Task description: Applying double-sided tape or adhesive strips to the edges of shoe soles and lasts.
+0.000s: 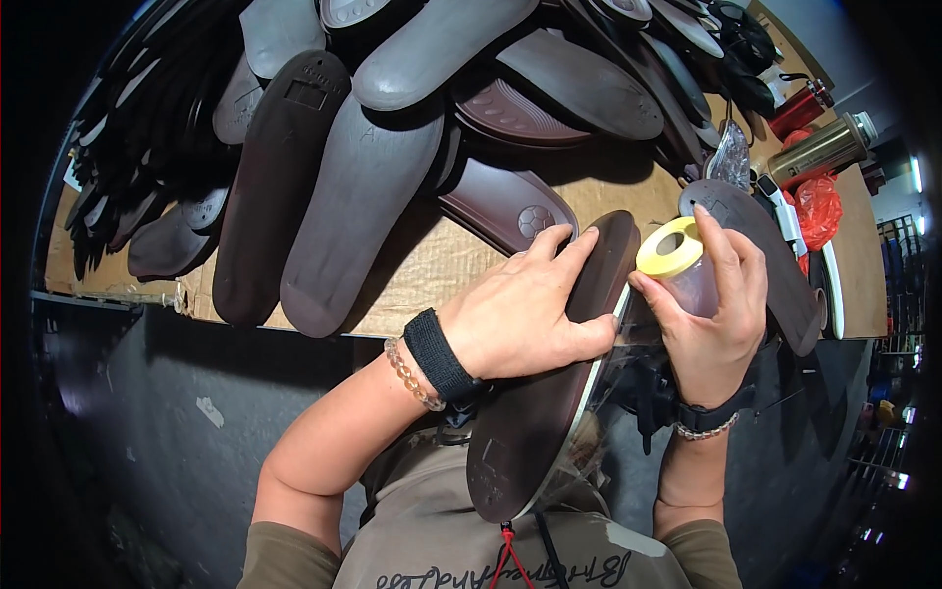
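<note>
My left hand (515, 319) grips a dark brown shoe sole (525, 437), which is tilted between the table edge and my lap. The thumb lies across it near its pale side edge, and the fingers reach over the far side. In my right hand (724, 329) is a roll of clear film (697, 287) with a yellow ring at its end, held between thumb and fingers just right of the sole's upper part. Clear film shows along the sole's right edge down toward my lap. How far it wraps underneath is hidden.
Soles in grey, black and maroon lie in a large heap on the wooden table (412, 265). A separate dark sole (785, 285) overhangs the table edge at right. Beyond it are a metal thermos (819, 152), a red flask (800, 108) and a red plastic bag (816, 211).
</note>
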Motion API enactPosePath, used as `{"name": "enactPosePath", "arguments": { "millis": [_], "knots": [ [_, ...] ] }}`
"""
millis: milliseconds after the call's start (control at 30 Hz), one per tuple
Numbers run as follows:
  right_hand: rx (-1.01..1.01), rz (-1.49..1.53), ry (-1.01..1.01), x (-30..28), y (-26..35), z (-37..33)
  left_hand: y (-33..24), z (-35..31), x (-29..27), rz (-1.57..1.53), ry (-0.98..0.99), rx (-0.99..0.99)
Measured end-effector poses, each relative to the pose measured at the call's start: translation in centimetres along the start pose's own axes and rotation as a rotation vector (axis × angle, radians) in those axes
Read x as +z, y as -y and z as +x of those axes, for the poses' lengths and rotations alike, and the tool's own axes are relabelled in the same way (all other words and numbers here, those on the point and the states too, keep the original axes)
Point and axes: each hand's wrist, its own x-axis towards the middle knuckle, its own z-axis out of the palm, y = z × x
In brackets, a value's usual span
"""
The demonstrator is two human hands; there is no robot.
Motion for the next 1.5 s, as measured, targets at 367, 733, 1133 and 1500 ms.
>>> {"name": "enactPosePath", "arguments": {
  "millis": [367, 733, 1133, 1500],
  "knots": [
    [-0.009, -0.082, 0.048, -0.4, 0.3, 0.2, 0.1, 0.3, 0.1, 0.007, 0.008, 0.012],
    [0.016, -0.083, 0.068, 0.1, 0.0, 0.6, -0.6, 5.8, -3.3, 0.209, 0.151, -0.020],
    [0.116, -0.030, 0.296, -0.5, -1.5, -0.1, 0.5, 6.7, -1.8, 0.142, 0.193, 0.070],
    [-0.135, 0.402, 0.277, -3.3, -1.1, 0.5, 1.0, 0.5, -1.1, -0.131, -0.027, 0.345]
  ]
}}
